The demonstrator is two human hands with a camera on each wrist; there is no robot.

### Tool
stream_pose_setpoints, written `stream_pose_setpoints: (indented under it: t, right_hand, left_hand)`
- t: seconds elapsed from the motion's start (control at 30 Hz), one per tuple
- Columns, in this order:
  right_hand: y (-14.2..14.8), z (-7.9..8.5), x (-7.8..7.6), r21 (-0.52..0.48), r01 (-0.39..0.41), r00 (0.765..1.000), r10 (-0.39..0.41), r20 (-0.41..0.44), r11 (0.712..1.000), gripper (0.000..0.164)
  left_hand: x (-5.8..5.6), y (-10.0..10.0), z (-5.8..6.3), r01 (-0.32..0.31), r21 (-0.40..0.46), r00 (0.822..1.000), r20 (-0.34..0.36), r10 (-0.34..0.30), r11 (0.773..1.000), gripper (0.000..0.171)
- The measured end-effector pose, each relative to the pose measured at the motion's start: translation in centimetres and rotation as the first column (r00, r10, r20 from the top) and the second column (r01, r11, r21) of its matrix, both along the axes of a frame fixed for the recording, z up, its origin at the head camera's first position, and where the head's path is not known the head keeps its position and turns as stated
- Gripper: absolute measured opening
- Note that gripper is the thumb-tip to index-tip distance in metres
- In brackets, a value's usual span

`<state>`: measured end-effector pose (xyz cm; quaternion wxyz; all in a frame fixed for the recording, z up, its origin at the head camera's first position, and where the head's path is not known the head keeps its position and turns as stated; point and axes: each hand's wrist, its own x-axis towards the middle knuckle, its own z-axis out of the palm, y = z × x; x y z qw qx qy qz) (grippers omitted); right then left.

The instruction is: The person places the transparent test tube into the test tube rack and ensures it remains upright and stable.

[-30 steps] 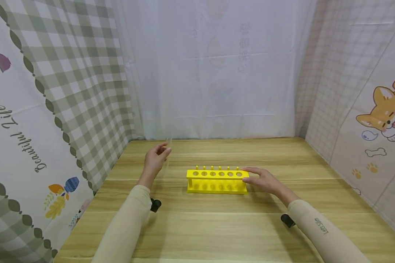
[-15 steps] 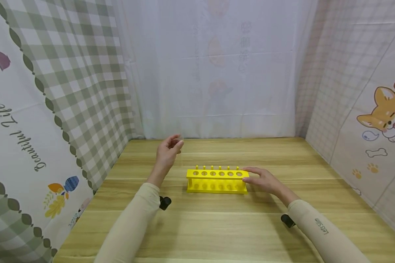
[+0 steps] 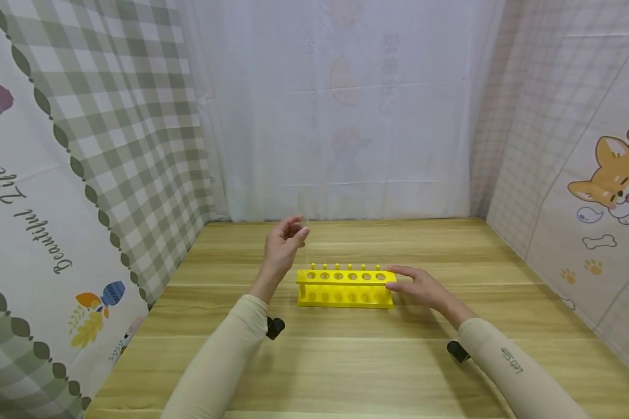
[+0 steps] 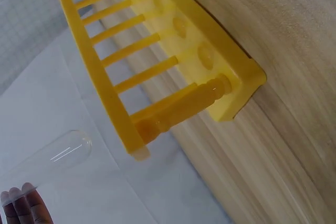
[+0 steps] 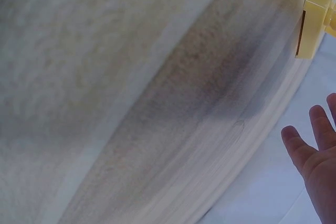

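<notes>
A clear test tube (image 4: 65, 156) with a rounded end is pinched in the fingers of my left hand (image 3: 283, 245). In the head view the tube is faint, and it stands roughly upright by the left end of a yellow test tube rack (image 3: 346, 281). The rack rests on the table, with a row of round holes in its top plate and pegs along the back. At its right end, my right hand (image 3: 421, 288) holds the top plate between thumb and index finger. The right wrist view shows other fingers (image 5: 320, 127) of that hand stretched out, away from the rack.
The wooden table (image 3: 377, 361) ends at a white curtain (image 3: 346, 145) behind. A green checked cloth (image 3: 131, 105) borders the left side, and a printed cloth with a cartoon dog (image 3: 615, 174) the right. Each wrist carries a black camera mount (image 3: 275, 328).
My left hand has carried the test tube rightward from the table's left side to the rack's left end. The right hand and the rack have stayed in place.
</notes>
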<state>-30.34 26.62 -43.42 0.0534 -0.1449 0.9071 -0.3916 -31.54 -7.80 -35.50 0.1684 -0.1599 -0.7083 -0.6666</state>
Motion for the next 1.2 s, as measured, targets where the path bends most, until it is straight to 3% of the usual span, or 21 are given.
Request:
stream_pose_setpoints:
  t: [0.33, 0.4, 0.57, 0.63, 1.2]
  right_hand:
    - [0.0, 0.1, 0.1, 0.007, 0.013, 1.000, -0.013, -0.006, 1.000, 0.065]
    - [-0.1, 0.1, 0.2, 0.010, 0.017, 1.000, -0.017, -0.009, 1.000, 0.066]
    - [0.0, 0.1, 0.2, 0.011, 0.017, 1.000, -0.017, -0.008, 1.000, 0.066]
    - [0.0, 0.0, 0.2, 0.005, 0.016, 1.000, -0.016, -0.001, 1.000, 0.066]
    - [-0.1, 0.0, 0.2, -0.003, 0.006, 1.000, -0.006, -0.012, 1.000, 0.064]
  left_hand:
    - [-0.1, -0.1, -1.0, 0.015, -0.033, 1.000, 0.025, -0.014, 0.999, 0.036]
    - [0.4, 0.0, -0.5, 0.016, -0.046, 0.999, 0.030, -0.015, 0.999, 0.035]
    - [0.4, 0.1, -0.7, 0.019, -0.056, 0.999, 0.029, -0.017, 0.998, 0.032]
    - [-0.1, 0.0, -1.5, 0.023, -0.059, 0.999, 0.029, -0.021, 0.998, 0.033]
    - [0.2, 0.0, -3.3, 0.039, -0.159, 0.998, 0.064, -0.029, 0.986, 0.031]
